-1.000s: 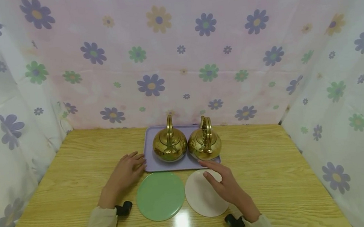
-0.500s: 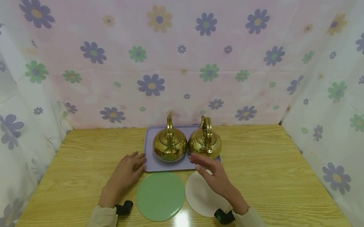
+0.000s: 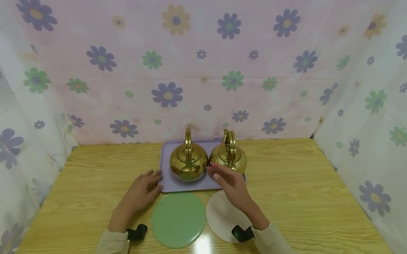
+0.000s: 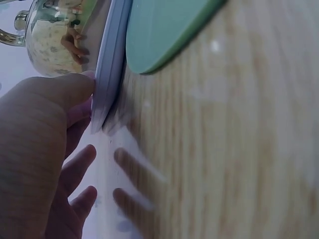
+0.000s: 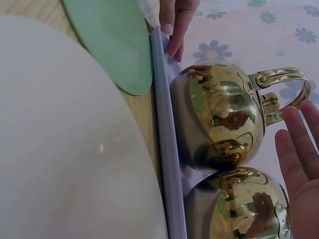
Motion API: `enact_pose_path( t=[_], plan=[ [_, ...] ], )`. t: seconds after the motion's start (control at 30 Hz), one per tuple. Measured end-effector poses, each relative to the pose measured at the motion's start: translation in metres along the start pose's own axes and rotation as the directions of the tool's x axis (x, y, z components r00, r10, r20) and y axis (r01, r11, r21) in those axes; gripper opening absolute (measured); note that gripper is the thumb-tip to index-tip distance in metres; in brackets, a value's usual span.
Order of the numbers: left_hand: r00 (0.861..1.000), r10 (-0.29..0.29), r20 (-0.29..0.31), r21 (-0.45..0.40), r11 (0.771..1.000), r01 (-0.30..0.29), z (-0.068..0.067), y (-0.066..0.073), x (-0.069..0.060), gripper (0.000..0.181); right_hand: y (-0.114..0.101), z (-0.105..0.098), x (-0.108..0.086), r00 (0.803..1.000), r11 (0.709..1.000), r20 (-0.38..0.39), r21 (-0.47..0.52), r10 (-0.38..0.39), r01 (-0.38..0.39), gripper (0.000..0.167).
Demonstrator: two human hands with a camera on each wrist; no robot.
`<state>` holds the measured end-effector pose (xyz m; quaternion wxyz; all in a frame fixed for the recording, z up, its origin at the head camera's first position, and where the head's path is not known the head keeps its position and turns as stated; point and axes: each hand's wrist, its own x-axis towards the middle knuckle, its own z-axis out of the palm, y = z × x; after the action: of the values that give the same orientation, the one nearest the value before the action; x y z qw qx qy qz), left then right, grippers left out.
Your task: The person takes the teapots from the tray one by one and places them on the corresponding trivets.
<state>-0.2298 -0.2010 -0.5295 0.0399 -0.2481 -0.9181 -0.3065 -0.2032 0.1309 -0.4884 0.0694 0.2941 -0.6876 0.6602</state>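
Observation:
Two shiny gold kettles stand side by side on a lilac tray [image 3: 169,186]. The left kettle [image 3: 189,162] is in full view, while my right hand hides part of the right kettle [image 3: 239,158]. At the tray's left edge, my left hand [image 3: 141,194] touches the rim with its fingertips; the left wrist view shows the thumb [image 4: 75,89] against it. My right hand [image 3: 231,185] hovers in front of the right kettle with fingers extended. The right wrist view has its fingers [image 5: 301,154] apart from the kettles, holding nothing.
A round green plate or mat [image 3: 178,221] and a round white one [image 3: 222,213] lie before the tray on the wooden table [image 3: 304,199]. Flower-print curtains [image 3: 195,60] enclose the back and both sides.
My right hand has moved left and farther in over the tray's front edge, now covering part of the right kettle. My left hand stays at the rim; the kettles have not moved.

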Motion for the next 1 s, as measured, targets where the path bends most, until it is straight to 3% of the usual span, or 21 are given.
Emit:
enact_pose_path(
  t=[0.57,0.8,1.0],
  plan=[
    [0.999,-0.053,-0.005,-0.128,0.990,0.052,0.006,-0.009,-0.003,0.043,-0.004,0.022,0.040,0.992,0.991,-0.120,0.129,0.045,-0.030,0.042],
    [0.998,-0.065,-0.018,-0.152,0.986,0.062,0.008,-0.007,-0.004,0.045,-0.002,0.031,0.051,0.980,0.986,-0.165,0.139,0.112,-0.090,0.040],
    [0.997,-0.070,-0.028,-0.174,0.983,0.064,0.010,-0.006,-0.005,0.044,-0.005,0.034,0.059,0.977,0.979,-0.148,0.153,0.156,-0.134,0.042]
  ],
)
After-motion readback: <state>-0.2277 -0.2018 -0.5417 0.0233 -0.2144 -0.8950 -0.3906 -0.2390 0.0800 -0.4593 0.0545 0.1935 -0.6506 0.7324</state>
